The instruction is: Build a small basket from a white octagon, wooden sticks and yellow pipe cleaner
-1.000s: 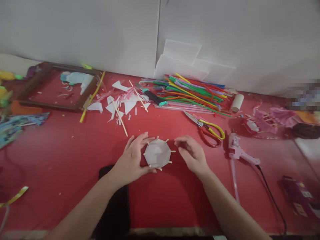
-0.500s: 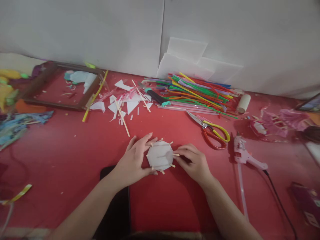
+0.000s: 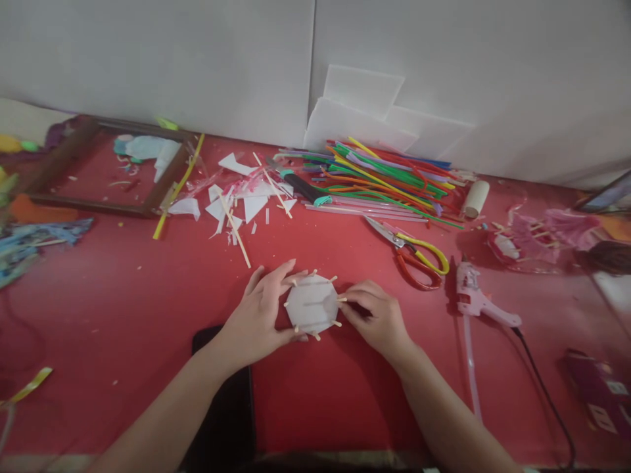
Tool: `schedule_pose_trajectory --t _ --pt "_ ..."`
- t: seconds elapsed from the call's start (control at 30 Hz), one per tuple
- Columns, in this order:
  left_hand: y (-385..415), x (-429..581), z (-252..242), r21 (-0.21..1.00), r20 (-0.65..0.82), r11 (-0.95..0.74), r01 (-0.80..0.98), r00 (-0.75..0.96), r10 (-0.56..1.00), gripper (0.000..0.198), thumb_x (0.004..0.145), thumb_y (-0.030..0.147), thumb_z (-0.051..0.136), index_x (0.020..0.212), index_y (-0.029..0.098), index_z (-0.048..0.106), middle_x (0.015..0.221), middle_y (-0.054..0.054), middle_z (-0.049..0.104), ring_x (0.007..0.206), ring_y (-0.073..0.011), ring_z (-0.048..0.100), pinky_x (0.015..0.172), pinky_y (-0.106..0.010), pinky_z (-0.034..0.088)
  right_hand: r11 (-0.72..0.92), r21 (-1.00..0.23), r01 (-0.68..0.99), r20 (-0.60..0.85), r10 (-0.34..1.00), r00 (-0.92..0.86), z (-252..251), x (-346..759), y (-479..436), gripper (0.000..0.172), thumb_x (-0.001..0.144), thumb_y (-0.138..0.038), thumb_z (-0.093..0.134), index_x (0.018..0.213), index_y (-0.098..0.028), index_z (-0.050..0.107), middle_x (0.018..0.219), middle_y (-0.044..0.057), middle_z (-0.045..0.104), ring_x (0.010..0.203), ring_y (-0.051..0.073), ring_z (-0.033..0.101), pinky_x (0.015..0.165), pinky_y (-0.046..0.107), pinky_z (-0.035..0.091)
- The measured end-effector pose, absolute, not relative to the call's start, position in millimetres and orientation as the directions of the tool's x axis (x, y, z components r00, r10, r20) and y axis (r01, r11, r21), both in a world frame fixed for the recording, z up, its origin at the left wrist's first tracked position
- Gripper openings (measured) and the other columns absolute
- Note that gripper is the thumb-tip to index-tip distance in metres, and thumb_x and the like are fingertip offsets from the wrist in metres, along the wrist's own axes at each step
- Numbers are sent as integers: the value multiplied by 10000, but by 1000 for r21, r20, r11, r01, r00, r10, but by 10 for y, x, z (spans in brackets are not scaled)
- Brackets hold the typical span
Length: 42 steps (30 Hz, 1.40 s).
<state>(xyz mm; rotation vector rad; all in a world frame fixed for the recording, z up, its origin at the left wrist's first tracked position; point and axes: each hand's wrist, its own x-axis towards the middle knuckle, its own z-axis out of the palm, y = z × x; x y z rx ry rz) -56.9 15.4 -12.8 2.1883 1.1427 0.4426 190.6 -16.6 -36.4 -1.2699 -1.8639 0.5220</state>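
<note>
A white many-sided board [image 3: 311, 310] lies low over the red table, with several short wooden sticks standing up around its edge. My left hand [image 3: 263, 314] grips its left side, fingers at the far edge and thumb at the near edge. On the right, my right hand [image 3: 375, 316] pinches a short wooden stick [image 3: 342, 299] at the board's right corner. Whether that stick is fixed to the board I cannot tell. Beyond my left hand lies a longer wooden stick [image 3: 237, 231] among white paper scraps [image 3: 255, 205].
Scissors [image 3: 409, 249] and a pink glue gun [image 3: 476, 295] with a cord lie to the right. Behind are a cutter knife [image 3: 304, 188] and colourful pipe cleaners [image 3: 389, 174]. A brown frame [image 3: 93, 207] sits left; a dark flat object [image 3: 221, 407] lies under my left forearm.
The whole view has shifted slightly, so things sit a little further left. Both hands keep the same hold on the board and the stick.
</note>
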Motion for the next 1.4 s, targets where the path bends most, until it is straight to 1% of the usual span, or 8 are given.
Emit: schedule_pose_trajectory --t 0.23,0.4,0.53,0.67,0.8,1.0,1.17,1.4 --pt "183 -545 -125 671 24 -431 603 563 826 1100 726 524 807 1515 243 94 1445 -221 558 1384 -373 483 1181 -670 165 382 -721 578 352 920 -169 -357 1922 -169 76 895 -211 643 932 -233 706 865 53 730 815 181 687 736 322 581" --pt "174 -506 -99 690 11 -414 594 562 827 1099 745 473 806 1514 241 57 1437 -219 561 1374 -381 492 1170 -706 150 299 -811 503 287 952 -102 -362 2012 -198 281 881 -196 616 1158 -236 622 981 62 671 860 171 676 777 314 595" --pt "145 -508 -140 650 70 -452 611 544 836 1105 722 431 827 1509 258 71 1471 -224 495 1422 -413 408 1141 -698 257 325 -828 457 334 941 -64 -403 2184 -224 267 903 -135 512 1134 -242 594 981 50 631 880 160 671 770 301 591" --pt "115 -511 -154 581 106 -408 704 431 896 1226 588 461 909 1501 179 141 1290 -207 573 1258 -425 526 1019 -622 437 360 -776 518 381 922 -71 -409 2456 -263 217 885 -131 542 1052 -231 637 931 49 650 852 173 660 763 322 571" --pt "125 -517 -125 550 135 -446 707 451 882 1138 657 326 890 1506 221 139 1202 -138 629 1187 -365 570 1036 -592 418 422 -690 588 453 886 -103 -381 2718 -264 198 835 -116 583 951 -240 686 864 47 685 817 200 664 738 353 557" --pt "202 -576 -117 612 87 -413 675 461 883 1167 678 314 869 1527 250 70 1212 -128 620 1234 -368 558 1045 -584 415 654 -257 711 545 706 -452 -218 2620 -218 237 773 -97 567 915 -243 688 780 39 702 725 209 652 705 378 549" --pt "287 -585 -199 636 57 -460 619 558 828 1470 460 539 930 1544 251 -20 1430 -229 470 1382 -486 396 1089 -673 321 664 -304 683 673 657 -339 -82 2092 -274 227 802 -105 555 947 -242 665 686 15 680 569 158 595 562 300 505" --pt "383 -522 -304 716 121 -468 517 569 814 1418 532 526 912 1543 215 -33 1408 -241 503 1384 -451 430 1113 -675 311 601 -395 695 641 722 -260 -266 1836 -380 173 872 -205 618 1037 -253 632 589 -56 640 461 92 562 490 199 475"
